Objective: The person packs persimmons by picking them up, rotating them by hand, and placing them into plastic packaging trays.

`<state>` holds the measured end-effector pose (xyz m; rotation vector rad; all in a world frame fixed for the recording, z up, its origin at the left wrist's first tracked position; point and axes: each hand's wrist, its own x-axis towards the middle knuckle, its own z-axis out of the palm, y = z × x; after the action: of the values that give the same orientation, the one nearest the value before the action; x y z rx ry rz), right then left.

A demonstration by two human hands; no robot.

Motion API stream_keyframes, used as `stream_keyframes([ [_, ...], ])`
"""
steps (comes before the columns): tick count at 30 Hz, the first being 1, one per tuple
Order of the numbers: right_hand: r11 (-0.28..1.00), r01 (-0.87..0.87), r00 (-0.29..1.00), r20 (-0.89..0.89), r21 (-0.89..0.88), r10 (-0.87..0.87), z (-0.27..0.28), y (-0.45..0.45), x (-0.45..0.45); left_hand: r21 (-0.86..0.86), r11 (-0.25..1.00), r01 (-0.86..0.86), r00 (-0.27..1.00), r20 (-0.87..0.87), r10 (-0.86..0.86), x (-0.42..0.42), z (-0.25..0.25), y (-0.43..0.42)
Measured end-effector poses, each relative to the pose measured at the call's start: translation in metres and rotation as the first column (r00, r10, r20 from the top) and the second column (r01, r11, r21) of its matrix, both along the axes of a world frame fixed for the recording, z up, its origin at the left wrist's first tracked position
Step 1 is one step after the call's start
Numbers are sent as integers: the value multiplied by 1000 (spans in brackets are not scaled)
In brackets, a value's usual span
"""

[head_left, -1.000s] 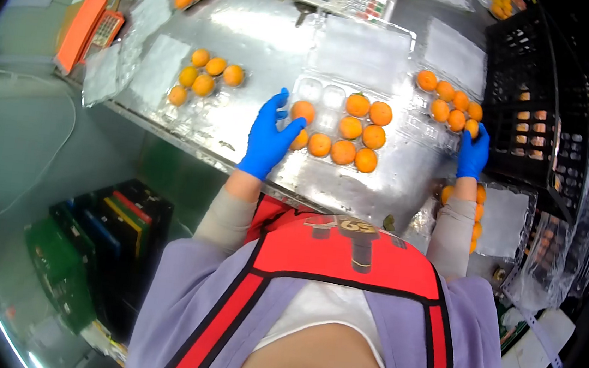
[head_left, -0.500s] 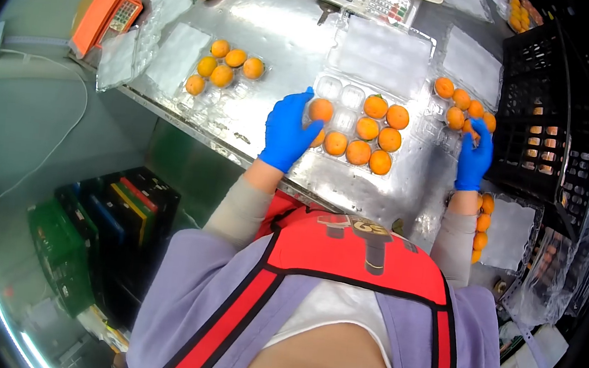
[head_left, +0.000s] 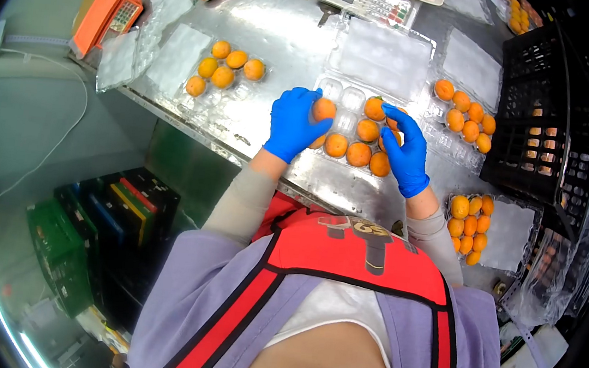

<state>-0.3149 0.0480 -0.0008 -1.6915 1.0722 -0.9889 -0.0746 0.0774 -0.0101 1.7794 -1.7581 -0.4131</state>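
Observation:
My left hand (head_left: 292, 124), in a blue glove, curls its thumb and fingers around an orange (head_left: 324, 109) at the left side of a clear plastic tray (head_left: 344, 121). My right hand (head_left: 408, 154), also gloved in blue, closes thumb and fingers about another orange (head_left: 393, 119) at the tray's right side and partly hides it. Between the hands, several more oranges (head_left: 358, 154) sit in the tray's cups. Some cups at the back left hold nothing. The tray's lid (head_left: 381, 56) lies folded back with a white pad in it.
Part-filled trays of oranges stand left (head_left: 222, 76) and right (head_left: 470, 131); a fuller one (head_left: 470, 224) is at the near right. A black crate (head_left: 534, 115) borders the right side. A scale (head_left: 366, 3) stands at the back, an orange calculator holder (head_left: 102, 18) at far left.
My right hand has moved left from the right-hand tray to the middle tray, uncovering oranges there and in the near-right tray. My left hand has barely shifted.

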Motion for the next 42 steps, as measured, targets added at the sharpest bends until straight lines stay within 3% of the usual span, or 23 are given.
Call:
stream_keyframes([
  [1,992,-29,997,70,126,20,3,2,2,2,1000,3,1000,-2,-3,0,7,2],
  [2,992,-26,998,68,127,18,9,1,6,-94,995,46,993,-102,-56,-1,15,4],
  [4,861,-222,923,384,457,34,25,0,17,-193,978,79,974,-194,-117,-4,39,7],
  [5,861,-222,923,384,457,34,31,-1,21,-248,962,115,965,-203,-168,-7,51,8],
  [7,754,-403,857,502,519,112,43,-1,30,-305,941,149,954,-207,-218,-9,67,9],
  [13,864,-346,874,460,366,156,66,2,43,-365,885,288,922,-145,-360,-11,71,8],
  [14,907,-291,889,437,306,138,66,3,44,-302,931,204,832,-447,-327,-15,67,12],
  [15,906,-291,889,437,306,139,66,4,45,-211,967,142,664,-705,-251,-17,63,14],
  [16,942,-262,884,443,208,148,66,5,46,-211,967,142,664,-705,-251,-18,59,14],
  [18,967,-230,880,448,108,159,66,8,48,-45,972,230,250,-963,-104,-19,55,14],
  [19,977,-203,884,441,61,156,66,9,49,-45,972,230,250,-963,-104,-21,56,14],
  [22,987,-157,909,387,-23,153,63,10,47,-21,917,399,-107,-994,24,-31,59,16],
  [25,987,-112,941,307,-115,143,56,12,45,-39,895,444,-210,-976,62,-33,61,16],
  [27,981,-88,952,277,-171,133,54,10,43,-27,903,428,-178,-983,55,-35,63,15],
  [29,919,-170,970,103,-356,219,53,5,40,-16,911,411,-145,-988,48,-35,64,15],
  [33,916,-149,980,71,-373,188,64,7,43,-51,948,313,33,-997,-64,-29,66,16],
  [35,970,-134,919,339,-204,199,67,7,46,-82,959,271,107,-988,-114,-27,69,16],
  [37,979,-161,918,345,-127,196,68,5,42,-222,963,152,393,-880,-265,-26,73,16],
  [40,975,-223,910,355,-20,216,68,3,40,-260,950,175,509,-802,-313,-20,74,16],
  [42,912,-377,807,540,162,238,68,4,42,-275,944,183,567,-754,-330,-18,77,16],
])
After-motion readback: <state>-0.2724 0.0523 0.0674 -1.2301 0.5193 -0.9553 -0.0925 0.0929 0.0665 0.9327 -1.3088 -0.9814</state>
